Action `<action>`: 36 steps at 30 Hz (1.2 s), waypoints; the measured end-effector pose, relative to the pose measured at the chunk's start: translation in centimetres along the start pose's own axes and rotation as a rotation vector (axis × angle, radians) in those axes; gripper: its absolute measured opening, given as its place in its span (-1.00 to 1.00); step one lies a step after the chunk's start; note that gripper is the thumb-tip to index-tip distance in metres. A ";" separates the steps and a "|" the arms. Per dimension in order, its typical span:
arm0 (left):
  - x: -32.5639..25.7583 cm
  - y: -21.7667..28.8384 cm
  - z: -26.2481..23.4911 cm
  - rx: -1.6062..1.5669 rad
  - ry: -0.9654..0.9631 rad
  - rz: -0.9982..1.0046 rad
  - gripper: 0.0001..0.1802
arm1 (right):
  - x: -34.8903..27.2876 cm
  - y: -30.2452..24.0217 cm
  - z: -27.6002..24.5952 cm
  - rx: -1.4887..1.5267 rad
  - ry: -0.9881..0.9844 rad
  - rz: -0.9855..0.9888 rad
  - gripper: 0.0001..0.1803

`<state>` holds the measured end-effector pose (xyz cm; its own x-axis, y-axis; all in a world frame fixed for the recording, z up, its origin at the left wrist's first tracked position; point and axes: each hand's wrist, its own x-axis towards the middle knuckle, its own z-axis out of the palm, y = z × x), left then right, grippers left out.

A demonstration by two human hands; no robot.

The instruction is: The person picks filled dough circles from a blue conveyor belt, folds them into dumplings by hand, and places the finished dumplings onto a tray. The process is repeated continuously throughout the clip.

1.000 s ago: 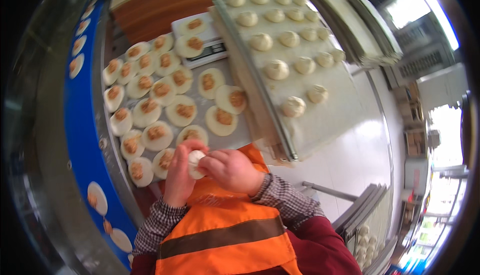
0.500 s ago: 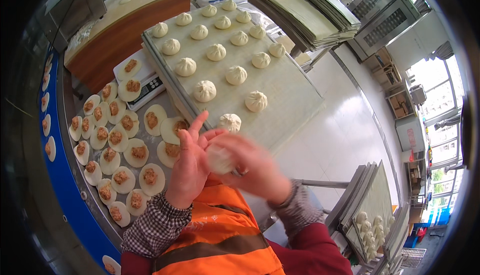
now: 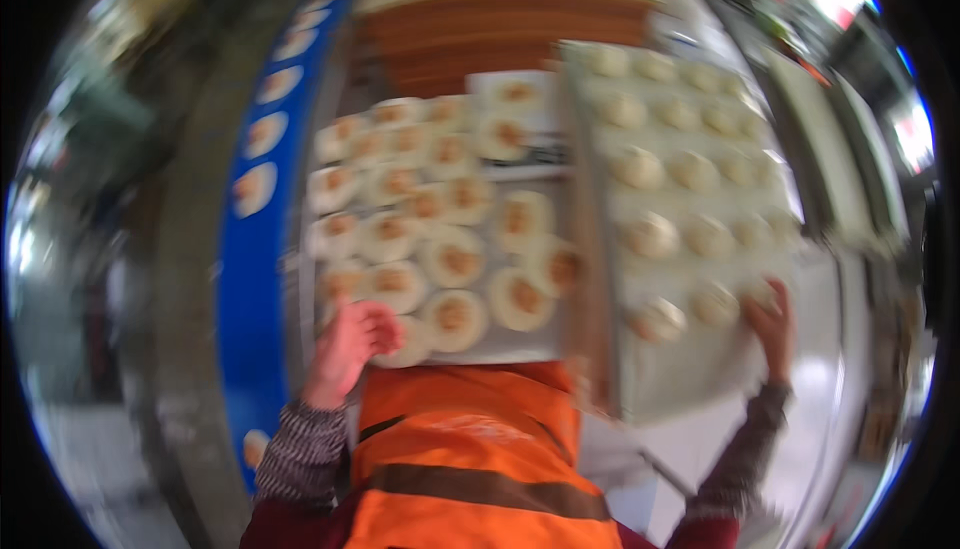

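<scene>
My right hand (image 3: 771,325) is at the right side of the greenish tray (image 3: 690,384), its fingers closed about a pleated bun (image 3: 757,301) at the tray's surface. Rows of similar pale buns (image 3: 713,302) sit on that tray. On the left, my left hand (image 3: 355,342) hovers over the near corner of the grey worktop, fingers loosely bent and apart, with nothing visible in them. Close by its fingertips lies a round dough wrapper (image 3: 408,347). Many flat wrappers topped with brownish-orange filling (image 3: 453,318) cover the worktop. Motion blurs the whole picture.
A white scale (image 3: 545,139) with filled wrappers on it stands at the far end of the worktop. The blue edge panel (image 3: 255,279) runs along the left, with wrappers on it. Beyond is a brown wooden counter (image 3: 510,34). Stacked boards (image 3: 830,149) stand at the right.
The view has swung leftward. My hands, together around a bun before, are now apart: the right has carried the bun to the tray, the left has moved over the wrappers.
</scene>
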<state>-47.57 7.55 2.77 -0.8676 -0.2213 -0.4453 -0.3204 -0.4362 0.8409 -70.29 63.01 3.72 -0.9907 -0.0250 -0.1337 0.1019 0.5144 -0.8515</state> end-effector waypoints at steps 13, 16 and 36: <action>6.2 12.3 -26.4 0.656 0.841 -0.012 -0.41 | -3.0 -1.1 -3.3 -0.248 0.360 -0.089 -0.50; 7.9 13.5 -28.6 0.813 0.646 -0.260 -0.44 | -3.2 -1.4 -2.1 -0.253 0.308 -0.061 -0.54; -6.2 3.8 -22.5 0.994 0.673 0.248 -0.56 | -9.4 -19.7 23.0 -0.295 0.020 -0.662 -0.76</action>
<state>-34.85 -12.38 1.78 -0.6710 -0.7389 -0.0616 -0.5809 0.4723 0.6629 -60.94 33.38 10.06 -0.8382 -0.3969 0.3740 -0.5453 0.6069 -0.5782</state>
